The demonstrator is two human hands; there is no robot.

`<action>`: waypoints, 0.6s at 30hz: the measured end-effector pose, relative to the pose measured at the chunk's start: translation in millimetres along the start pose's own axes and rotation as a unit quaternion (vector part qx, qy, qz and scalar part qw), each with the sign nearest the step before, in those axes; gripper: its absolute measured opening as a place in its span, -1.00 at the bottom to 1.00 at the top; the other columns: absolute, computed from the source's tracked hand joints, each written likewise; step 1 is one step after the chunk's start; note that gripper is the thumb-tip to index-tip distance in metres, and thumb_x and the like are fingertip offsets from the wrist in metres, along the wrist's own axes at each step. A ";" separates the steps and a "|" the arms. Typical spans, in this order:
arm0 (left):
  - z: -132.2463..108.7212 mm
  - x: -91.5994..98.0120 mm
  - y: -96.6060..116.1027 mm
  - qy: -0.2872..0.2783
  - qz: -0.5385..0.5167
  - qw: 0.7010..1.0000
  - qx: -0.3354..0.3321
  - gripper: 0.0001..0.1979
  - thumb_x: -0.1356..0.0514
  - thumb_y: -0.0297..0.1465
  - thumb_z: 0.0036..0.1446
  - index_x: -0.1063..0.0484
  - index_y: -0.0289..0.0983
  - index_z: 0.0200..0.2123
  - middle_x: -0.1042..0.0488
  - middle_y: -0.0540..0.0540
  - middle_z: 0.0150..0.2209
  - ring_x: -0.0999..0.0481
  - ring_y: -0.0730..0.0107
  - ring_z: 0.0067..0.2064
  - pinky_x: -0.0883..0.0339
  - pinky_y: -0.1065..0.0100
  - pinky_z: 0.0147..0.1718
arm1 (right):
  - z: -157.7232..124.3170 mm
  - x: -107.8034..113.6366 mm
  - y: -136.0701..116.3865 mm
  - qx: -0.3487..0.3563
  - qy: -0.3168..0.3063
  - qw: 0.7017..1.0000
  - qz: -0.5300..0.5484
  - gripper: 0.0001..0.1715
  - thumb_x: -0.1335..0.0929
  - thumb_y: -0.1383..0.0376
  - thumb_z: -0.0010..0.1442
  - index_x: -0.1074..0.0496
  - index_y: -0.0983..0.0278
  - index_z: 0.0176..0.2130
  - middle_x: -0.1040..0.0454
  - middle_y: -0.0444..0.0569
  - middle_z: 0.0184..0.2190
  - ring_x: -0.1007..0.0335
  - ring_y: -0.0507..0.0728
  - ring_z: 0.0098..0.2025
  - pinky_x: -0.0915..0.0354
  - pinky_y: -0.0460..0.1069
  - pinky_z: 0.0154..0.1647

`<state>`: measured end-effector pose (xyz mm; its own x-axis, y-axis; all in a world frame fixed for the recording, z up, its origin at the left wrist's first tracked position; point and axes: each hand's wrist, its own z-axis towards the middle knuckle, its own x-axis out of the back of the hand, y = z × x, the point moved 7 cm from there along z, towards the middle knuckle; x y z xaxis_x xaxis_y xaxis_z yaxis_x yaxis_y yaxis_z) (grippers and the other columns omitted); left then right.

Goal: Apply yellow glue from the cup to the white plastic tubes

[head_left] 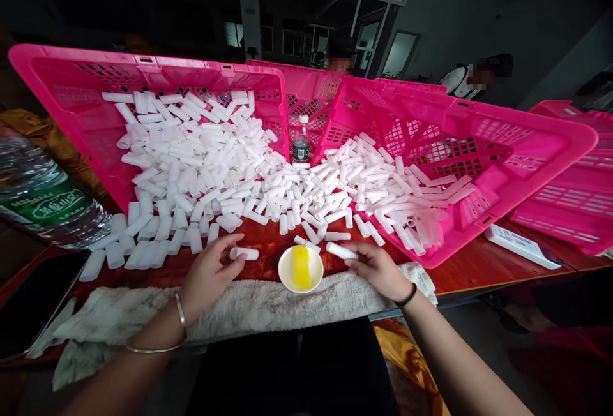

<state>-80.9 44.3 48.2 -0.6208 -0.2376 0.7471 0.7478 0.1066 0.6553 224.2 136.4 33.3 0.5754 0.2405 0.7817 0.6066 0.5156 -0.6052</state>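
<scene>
My left hand (215, 270), with a silver bangle at its wrist, pinches a short white plastic tube (245, 254) between thumb and fingers. On the other side, my right hand (376, 268) grips another white tube (341, 251) by its right end. Between the hands stands a small white bowl (286, 275) with a yellow block (301, 268) in it; what the block is made of I cannot tell. Many loose white tubes (211, 148) are heaped behind the hands and spill onto the red table top.
Two pink crates (62, 84) (536, 141) lie tipped toward me, tubes pouring from both. A small bottle (301, 145) stands between them. At left are a large water bottle (52, 202) and a dark phone-like slab (41, 295). A towel (215, 314) lines the front edge.
</scene>
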 end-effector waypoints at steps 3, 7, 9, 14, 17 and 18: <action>-11.0 -20.3 5.8 -0.076 0.025 0.995 -0.054 -0.59 -0.06 -0.37 0.06 -0.34 -0.25 0.01 -0.37 -0.14 -0.13 -0.46 0.27 -0.18 -0.39 0.22 -0.15 | -3.1 -16.8 -29.6 0.110 0.006 0.984 0.143 -0.61 -0.21 0.28 0.29 -0.34 0.27 0.08 -0.50 0.02 -0.27 -0.45 0.08 -0.37 -0.43 0.00 -0.35; -10.7 -31.0 13.5 -0.093 0.119 0.985 -0.081 -0.70 -0.02 -0.54 -0.01 -0.40 -0.30 -0.18 -0.36 -0.19 -0.15 -0.41 0.18 -0.07 -0.28 0.10 0.00 | 1.6 -34.0 -56.4 0.211 0.031 0.974 0.082 -0.62 -0.21 0.36 0.28 -0.37 0.24 0.06 -0.43 0.13 -0.09 -0.41 0.17 -0.08 -0.39 0.11 -0.07; -10.5 -32.1 20.3 -0.082 0.100 0.989 -0.076 -0.77 0.01 -0.53 0.05 -0.35 -0.29 -0.23 -0.37 -0.18 -0.18 -0.42 0.19 -0.09 -0.31 0.11 -0.03 | 0.1 -36.7 -61.0 0.240 0.032 0.968 0.063 -0.66 -0.23 0.39 0.25 -0.42 0.22 -0.01 -0.42 0.13 -0.10 -0.39 0.19 -0.06 -0.39 0.11 -0.07; -15.6 -56.4 44.7 -0.098 -0.025 0.984 -0.144 -0.52 -0.30 -0.17 -0.10 -0.24 -0.23 -0.14 -0.25 -0.24 0.11 -0.31 0.06 0.11 -0.33 0.08 0.01 | -1.6 -36.7 -44.5 0.159 0.029 0.974 0.159 -0.68 -0.30 0.33 0.22 -0.37 0.22 -0.01 -0.43 0.08 -0.13 -0.42 0.17 -0.11 -0.42 0.09 -0.13; -12.0 -73.5 49.0 -0.103 -0.042 0.983 -0.147 -0.33 -0.41 -0.13 -0.30 -0.24 -0.25 -0.13 -0.20 -0.31 0.16 -0.24 -0.07 0.18 -0.25 -0.01 0.08 | 0.3 -39.9 -36.6 0.100 0.019 0.980 0.169 -0.68 -0.29 0.27 0.24 -0.37 0.24 0.00 -0.49 0.08 -0.17 -0.46 0.17 -0.15 -0.43 0.09 -0.16; -9.9 -77.2 49.8 -0.106 -0.045 0.983 -0.143 -0.32 -0.42 -0.15 -0.29 -0.24 -0.25 -0.12 -0.24 -0.30 0.13 -0.27 -0.05 0.16 -0.24 -0.01 0.09 | 0.7 -39.4 -38.0 0.107 0.023 0.982 0.155 -0.72 -0.29 0.28 0.24 -0.41 0.24 -0.04 -0.49 0.08 -0.19 -0.45 0.17 -0.15 -0.42 0.09 -0.14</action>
<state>6.6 58.4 22.1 -0.6994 -0.0236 0.7144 0.7048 -0.1892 0.6837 178.1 107.9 25.7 0.7413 0.3786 0.5542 0.2714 0.5861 -0.7634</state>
